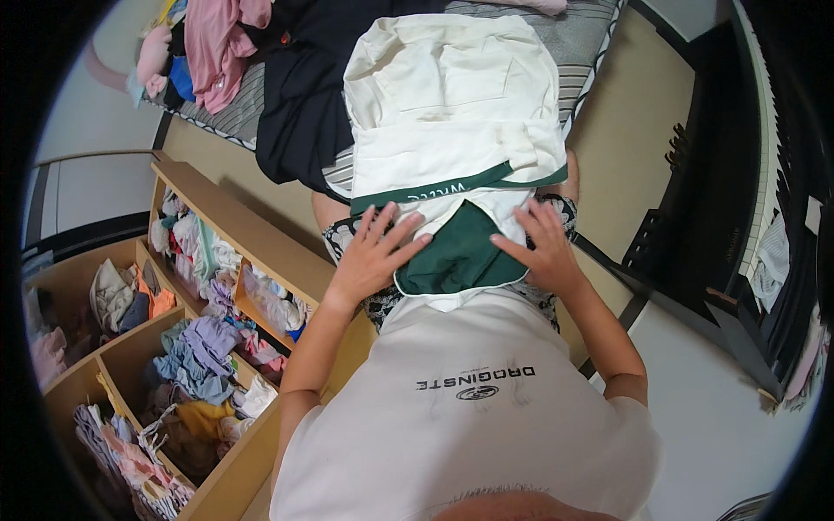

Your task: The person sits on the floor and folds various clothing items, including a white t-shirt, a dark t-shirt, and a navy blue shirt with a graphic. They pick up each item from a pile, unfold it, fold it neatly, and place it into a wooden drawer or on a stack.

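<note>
A white garment with dark green trim bands lies spread across my lap and the bedding beyond it. Nearest my body is its white-edged flap with green lining, which looks like a hood. On the left side of that flap rests my left hand, fingers spread, with the thumb at the green cloth's edge. My right hand is on the opposite side, its fingers also apart and the thumb touching the green lining. Neither hand grips the cloth. One green band bears writing, partly covered by a fold.
Dark clothing lies on the striped bedding, left of the garment. Further left is a pink garment. Open wooden drawers full of clothes stand at my left. A black piano is at my right.
</note>
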Demonstrator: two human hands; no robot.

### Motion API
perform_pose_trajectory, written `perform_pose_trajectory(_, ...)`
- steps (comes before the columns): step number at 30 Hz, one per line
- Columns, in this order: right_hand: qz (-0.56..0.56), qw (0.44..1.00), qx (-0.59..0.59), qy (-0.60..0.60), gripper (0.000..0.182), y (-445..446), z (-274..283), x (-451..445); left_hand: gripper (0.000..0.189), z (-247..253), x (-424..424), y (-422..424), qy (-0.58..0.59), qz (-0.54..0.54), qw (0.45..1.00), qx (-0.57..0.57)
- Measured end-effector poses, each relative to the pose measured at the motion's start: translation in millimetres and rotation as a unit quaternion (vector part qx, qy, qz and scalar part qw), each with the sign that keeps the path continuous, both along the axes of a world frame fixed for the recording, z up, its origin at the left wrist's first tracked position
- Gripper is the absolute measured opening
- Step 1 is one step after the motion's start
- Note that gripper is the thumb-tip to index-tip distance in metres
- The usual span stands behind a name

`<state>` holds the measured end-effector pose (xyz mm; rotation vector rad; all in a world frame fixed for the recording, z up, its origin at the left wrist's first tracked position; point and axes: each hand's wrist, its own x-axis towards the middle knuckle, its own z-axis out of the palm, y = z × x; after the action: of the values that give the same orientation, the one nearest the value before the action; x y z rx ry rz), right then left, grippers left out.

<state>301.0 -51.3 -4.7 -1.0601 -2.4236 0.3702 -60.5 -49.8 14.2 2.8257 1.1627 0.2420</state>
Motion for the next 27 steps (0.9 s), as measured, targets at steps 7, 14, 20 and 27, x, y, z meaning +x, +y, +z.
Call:
perform_pose_trajectory(7,0.066,0.980,-0.075,0.171,0.038,45,37,-2,0.035,27,19,46,-0.304,-0.008,0.942,-0.142)
perform_pose_trajectory(14,-0.306,0.895,0.063,0.320,0.029,244,103,-17,0.078,76,31,228,-0.383,0.272,0.876,0.110)
perform_pose_trajectory(20,-0.160,0.968,0.091,0.169,0.039,148,78,-29,0.060,47,33,129,-0.228,0.111,0.957,0.143)
perform_pose_trajectory(27,-0.104,0.994,0.039,-0.025,0.075,101,28,-21,0.063,6,16,78,-0.122,0.146,0.981,0.048)
